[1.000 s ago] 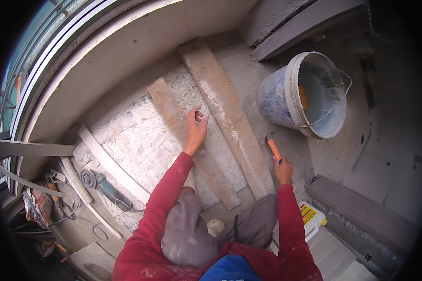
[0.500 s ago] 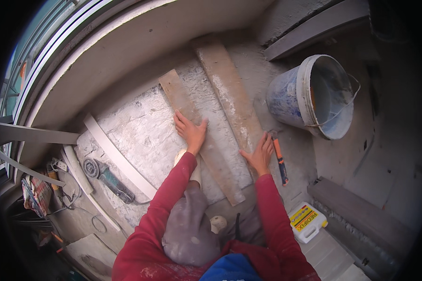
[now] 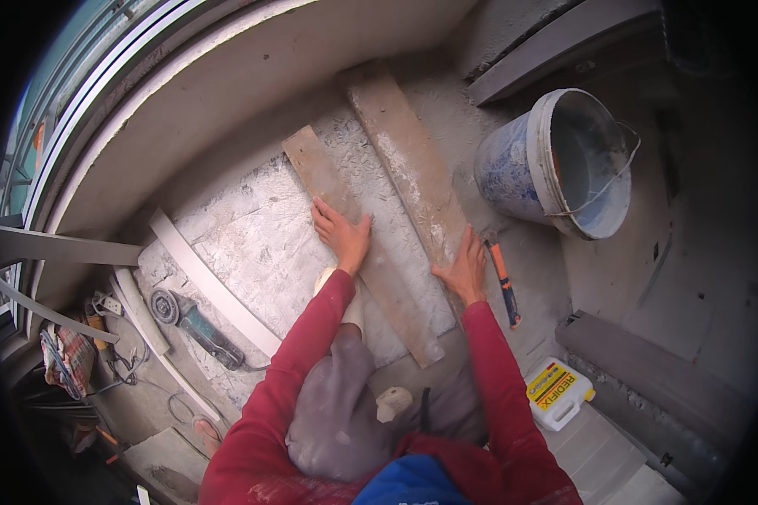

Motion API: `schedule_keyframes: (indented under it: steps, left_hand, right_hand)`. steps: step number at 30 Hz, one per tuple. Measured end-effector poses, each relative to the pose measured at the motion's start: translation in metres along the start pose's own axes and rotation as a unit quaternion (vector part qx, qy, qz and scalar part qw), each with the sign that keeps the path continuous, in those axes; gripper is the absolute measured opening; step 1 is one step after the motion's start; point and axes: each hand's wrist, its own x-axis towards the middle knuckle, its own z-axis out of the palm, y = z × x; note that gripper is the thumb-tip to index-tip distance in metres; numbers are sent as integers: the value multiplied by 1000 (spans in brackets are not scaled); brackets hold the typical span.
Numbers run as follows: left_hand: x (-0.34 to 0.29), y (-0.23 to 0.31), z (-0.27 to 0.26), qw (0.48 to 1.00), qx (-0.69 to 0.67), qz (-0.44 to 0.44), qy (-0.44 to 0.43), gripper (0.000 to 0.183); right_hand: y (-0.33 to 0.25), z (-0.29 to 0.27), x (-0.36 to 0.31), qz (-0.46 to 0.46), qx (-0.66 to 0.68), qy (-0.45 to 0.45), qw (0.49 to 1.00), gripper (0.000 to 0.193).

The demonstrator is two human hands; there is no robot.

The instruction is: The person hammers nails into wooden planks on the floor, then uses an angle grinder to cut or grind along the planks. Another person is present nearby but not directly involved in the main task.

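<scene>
My left hand [image 3: 342,236] lies over the narrower wooden board [image 3: 396,305], its fingers stretched and thumb apart across the board's width. To the right, my right hand [image 3: 463,268] rests on the lower part of a longer, wider plank [image 3: 404,151], thumb at the left edge and fingers stretched along the right edge. Both boards lie roughly parallel on a pale, dusty slab [image 3: 253,227], with a gap between them. Just beside my right hand is a hammer [image 3: 503,286] with an orange and black handle. My bent knee [image 3: 333,404] is close to the narrower board's lower end.
A stained bucket [image 3: 514,164] lies tilted at the right. Nearer me is a white jug [image 3: 560,396] with a yellow label. On the left are an angle grinder [image 3: 198,324], a pale curved strip [image 3: 215,282] and cables [image 3: 126,366]. A low wall [image 3: 227,93] bounds the far side.
My right hand has shifted slightly up and left, its fingers now nearer the plank's edge and farther from the hammer. My left hand stays on the narrower board. The view has shifted a little.
</scene>
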Motion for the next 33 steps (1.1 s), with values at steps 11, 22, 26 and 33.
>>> schedule_keyframes:
  steps: [11,22,26,33]
  left_hand:
    - [-2,3,4,999,26,8,33,122]
    - [-1,0,-4,999,-28,6,18,118]
    - [1,3,0,1000,5,4,16,119]
    - [-2,0,3,999,25,26,27,121]
  right_hand:
    - [-13,-3,11,47,-49,-47,997,143]
    - [-13,-2,9,31,-35,-26,999,140]
    - [-15,-3,14,42,-48,-45,997,140]
    - [-13,-3,9,37,-32,-31,998,140]
